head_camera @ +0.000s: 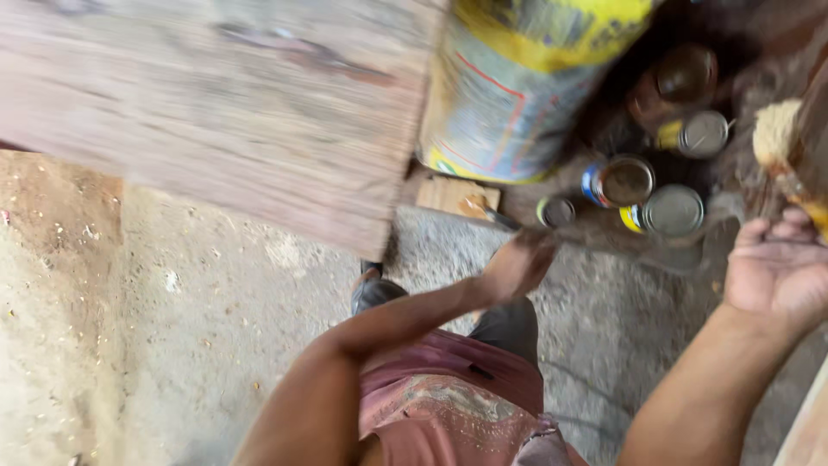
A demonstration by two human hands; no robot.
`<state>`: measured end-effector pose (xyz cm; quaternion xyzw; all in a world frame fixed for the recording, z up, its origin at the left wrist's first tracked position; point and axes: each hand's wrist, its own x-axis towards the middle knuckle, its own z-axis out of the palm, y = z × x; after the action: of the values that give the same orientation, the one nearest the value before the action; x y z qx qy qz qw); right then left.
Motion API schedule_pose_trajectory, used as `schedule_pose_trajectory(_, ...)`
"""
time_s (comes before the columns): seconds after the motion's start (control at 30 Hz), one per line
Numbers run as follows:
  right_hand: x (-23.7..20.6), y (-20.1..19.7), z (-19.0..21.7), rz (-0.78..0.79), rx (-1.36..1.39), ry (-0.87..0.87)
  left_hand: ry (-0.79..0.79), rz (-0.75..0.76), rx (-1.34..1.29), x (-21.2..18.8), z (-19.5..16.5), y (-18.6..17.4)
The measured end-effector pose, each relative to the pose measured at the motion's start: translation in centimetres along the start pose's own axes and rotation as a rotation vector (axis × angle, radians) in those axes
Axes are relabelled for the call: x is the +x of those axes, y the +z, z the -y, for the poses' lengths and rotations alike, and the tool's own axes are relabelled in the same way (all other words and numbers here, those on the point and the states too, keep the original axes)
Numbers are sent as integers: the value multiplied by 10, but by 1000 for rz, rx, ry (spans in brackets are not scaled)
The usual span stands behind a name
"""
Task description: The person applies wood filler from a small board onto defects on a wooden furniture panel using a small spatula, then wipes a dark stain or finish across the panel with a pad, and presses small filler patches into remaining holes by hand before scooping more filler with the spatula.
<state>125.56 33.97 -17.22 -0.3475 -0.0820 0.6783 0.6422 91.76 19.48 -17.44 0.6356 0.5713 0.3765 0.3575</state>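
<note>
- I see a big yellow-and-white sack [517,82] with red lines standing on the floor [216,345] beside a wooden board [224,103].
- Round tins [655,198], some with blue and yellow labels, cluster right of it.
- My left hand [517,266] reaches down toward a small tin [556,210]; blurred, grip unclear.
- My right hand [780,267], palm up, grasps a brush [780,142].

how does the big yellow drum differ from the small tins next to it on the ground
The yellow drum is far larger than the small tins and runs out of the top of the view, while the tins sit whole in view. The drum shows its printed yellow and pale side; the tins mostly show round metal tops. The drum is one; the tins are a cluster. All stand on the floor beside the wooden board.
</note>
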Motion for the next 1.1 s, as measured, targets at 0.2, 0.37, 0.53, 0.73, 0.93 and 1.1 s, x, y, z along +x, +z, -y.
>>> schedule_pose_trajectory(0.2, 4, 138, -42, 272, -278, -79, 172, -64, 94, -146, -12, -195)
schedule_pose_trajectory(0.37, -21, 359, -188, 427, -769, -312, -42, -439, 92, -218, 0, -353)
schedule_pose_trajectory(0.53, -116, 551, -442, 405, -1496, -838, 12, -662, 141, -254, 32, -489)
schedule_pose_trajectory(0.73, -142, 637, -590, 555, -1658, -630, -24, -731, 53, -249, 74, -607)
schedule_pose_trajectory(0.93, -60, 503, -337, 259, -1376, -773, 41, -812, 123, -245, 109, -661)
schedule_pose_trajectory(1.1, -51, 524, -381, 117, -1453, -827, 51, -776, 124, -215, 106, -662)
